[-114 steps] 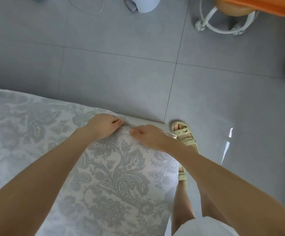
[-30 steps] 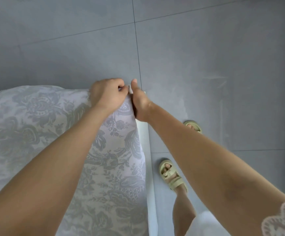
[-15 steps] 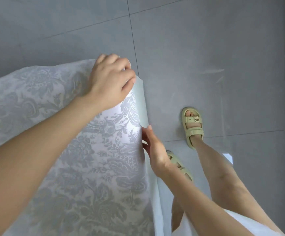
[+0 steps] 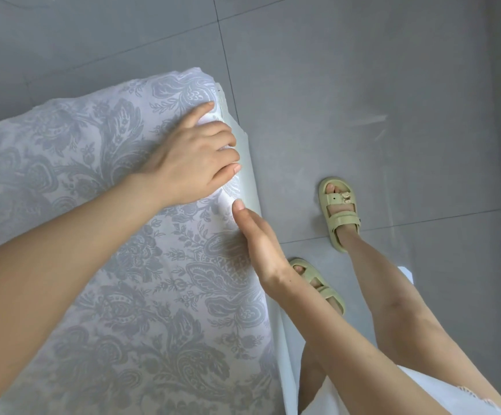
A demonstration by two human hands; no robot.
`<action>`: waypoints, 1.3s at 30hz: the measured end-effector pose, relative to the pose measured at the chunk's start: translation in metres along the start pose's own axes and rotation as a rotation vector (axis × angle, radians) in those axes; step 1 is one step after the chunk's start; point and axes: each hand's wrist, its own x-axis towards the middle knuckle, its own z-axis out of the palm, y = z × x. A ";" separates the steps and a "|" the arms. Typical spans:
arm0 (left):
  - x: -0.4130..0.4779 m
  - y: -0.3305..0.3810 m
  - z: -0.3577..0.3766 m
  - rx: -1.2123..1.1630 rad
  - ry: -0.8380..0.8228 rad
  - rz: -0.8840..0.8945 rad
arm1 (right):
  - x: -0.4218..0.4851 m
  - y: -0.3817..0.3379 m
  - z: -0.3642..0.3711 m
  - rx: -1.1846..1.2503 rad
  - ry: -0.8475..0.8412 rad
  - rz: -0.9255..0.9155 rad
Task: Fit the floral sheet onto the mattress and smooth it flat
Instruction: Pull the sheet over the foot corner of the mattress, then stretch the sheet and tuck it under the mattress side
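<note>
Sheet (image 4: 123,295) lies over mattress top, grey floral print up, reaching far corner. Mattress (image 4: 286,354) shows bare white side along right edge. Right hand (image 4: 258,244) at that edge, fingers straight and together, tips touching sheet hem, holding nothing. Just beyond, left hand (image 4: 192,157) on sheet near corner, fingers curled round bunched fold of sheet. Sandals (image 4: 339,214) on grey tile floor (image 4: 378,85), beside mattress.
</note>
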 end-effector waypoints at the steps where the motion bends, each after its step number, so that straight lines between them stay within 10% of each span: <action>1: -0.003 0.000 0.002 0.001 -0.001 -0.005 | 0.004 0.000 0.000 -0.083 0.065 -0.022; 9: 0.008 0.010 0.025 -0.039 -0.153 -0.124 | 0.040 0.016 -0.007 0.197 0.091 0.192; 15: 0.026 0.022 0.003 -0.211 -0.311 -0.341 | 0.005 -0.012 -0.018 -0.162 0.083 0.079; 20: 0.014 0.031 -0.071 -0.701 0.060 -0.617 | -0.034 -0.050 -0.018 -0.684 -0.074 0.141; 24: -0.038 0.022 -0.141 -0.785 0.125 -0.819 | -0.072 -0.130 -0.027 -0.828 0.091 -0.005; 39: -0.117 -0.056 -0.324 -0.811 0.404 -1.603 | -0.155 -0.448 0.094 -1.182 -0.242 -0.399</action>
